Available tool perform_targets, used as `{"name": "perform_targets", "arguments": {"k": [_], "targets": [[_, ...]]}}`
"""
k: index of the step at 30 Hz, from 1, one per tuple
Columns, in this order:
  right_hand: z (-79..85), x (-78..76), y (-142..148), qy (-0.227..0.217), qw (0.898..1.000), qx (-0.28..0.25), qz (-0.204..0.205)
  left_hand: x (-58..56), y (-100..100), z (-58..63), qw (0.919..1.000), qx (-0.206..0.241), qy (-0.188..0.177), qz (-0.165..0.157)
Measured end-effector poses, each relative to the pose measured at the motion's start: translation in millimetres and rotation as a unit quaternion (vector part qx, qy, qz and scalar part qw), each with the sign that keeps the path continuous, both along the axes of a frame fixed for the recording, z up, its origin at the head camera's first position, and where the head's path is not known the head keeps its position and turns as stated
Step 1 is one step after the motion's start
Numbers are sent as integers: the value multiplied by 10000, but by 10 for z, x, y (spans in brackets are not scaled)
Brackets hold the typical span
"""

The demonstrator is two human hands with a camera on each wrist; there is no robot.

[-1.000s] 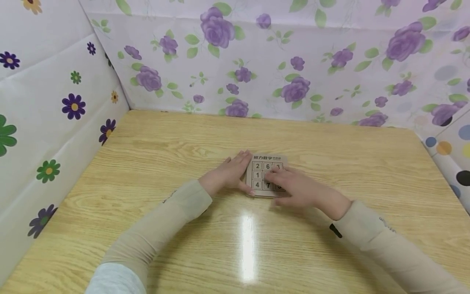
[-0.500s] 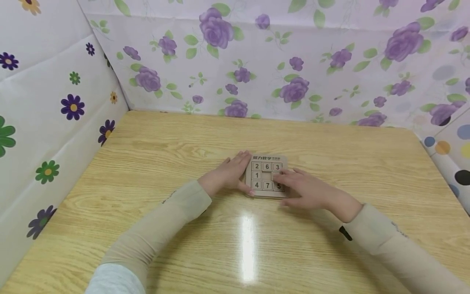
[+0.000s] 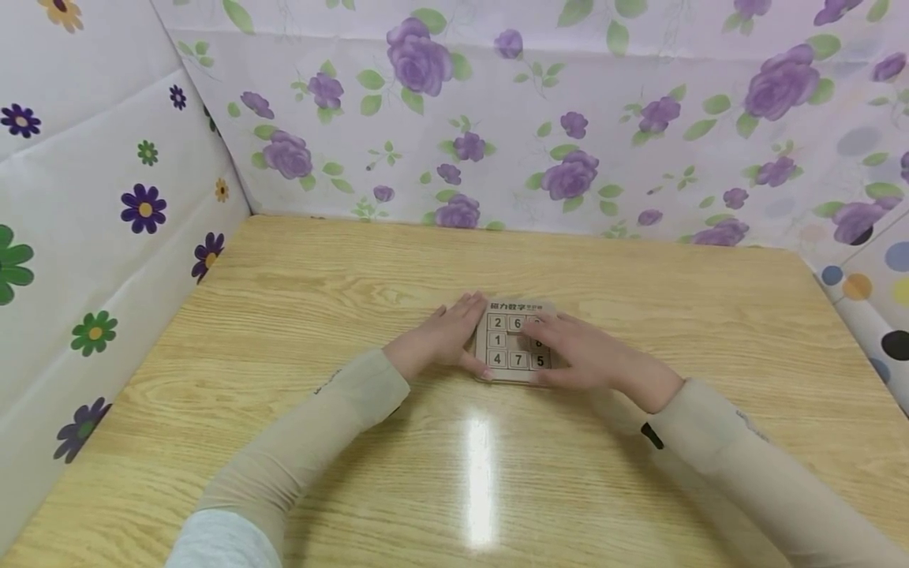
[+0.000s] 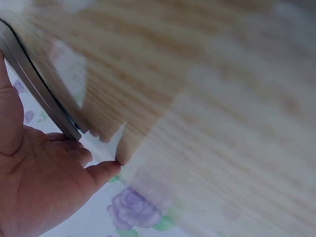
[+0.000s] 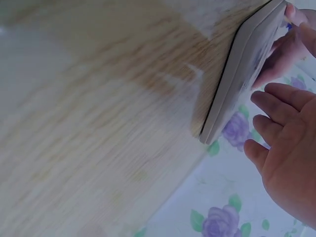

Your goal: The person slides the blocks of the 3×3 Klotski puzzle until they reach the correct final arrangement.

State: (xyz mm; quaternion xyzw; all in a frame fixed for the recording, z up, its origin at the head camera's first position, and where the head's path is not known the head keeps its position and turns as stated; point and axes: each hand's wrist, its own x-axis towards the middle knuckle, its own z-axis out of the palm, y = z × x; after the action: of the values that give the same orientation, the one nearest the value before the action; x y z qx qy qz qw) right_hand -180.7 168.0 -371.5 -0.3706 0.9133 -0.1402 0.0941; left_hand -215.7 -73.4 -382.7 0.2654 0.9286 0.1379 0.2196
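You can pass over the counter (image 3: 398,473) behind the number board (image 3: 506,347); your left grip (image 3: 447,335) blocks its left edge, your right grip (image 3: 582,351) its right, flowered backdrop (image 3: 497,118) beyond.

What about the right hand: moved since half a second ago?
Yes: against the number board, the right hand has shifted left and away from the person.

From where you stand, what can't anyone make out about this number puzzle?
Head view: the top-right tile, mostly covered by the right hand's fingers.
Head view: the small print ending the heading, too small to read.
Left wrist view: the puzzle, edge-on with no number readable, and cut off by the picture's left border.
Right wrist view: the puzzle's face, too slanted and blurred to read.
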Motion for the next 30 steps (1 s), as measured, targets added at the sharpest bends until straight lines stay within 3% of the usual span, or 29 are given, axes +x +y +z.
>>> {"name": "perform_targets", "arguments": {"k": [7, 13, 21, 30], "targets": [[-37, -39, -69, -59, 9999, 146, -29, 16, 9, 20, 10000, 14, -81, -20], [-37, 55, -63, 106, 9997, 185, 123, 5, 3, 27, 10000, 44, -40, 0], [-18, 140, -60, -124, 9994, 177, 252, -4, -5, 29, 10000, 34, -19, 15], [-13, 34, -105, 60, 9995, -60, 298, -14, -1, -15, 10000, 12, -39, 4]]}}
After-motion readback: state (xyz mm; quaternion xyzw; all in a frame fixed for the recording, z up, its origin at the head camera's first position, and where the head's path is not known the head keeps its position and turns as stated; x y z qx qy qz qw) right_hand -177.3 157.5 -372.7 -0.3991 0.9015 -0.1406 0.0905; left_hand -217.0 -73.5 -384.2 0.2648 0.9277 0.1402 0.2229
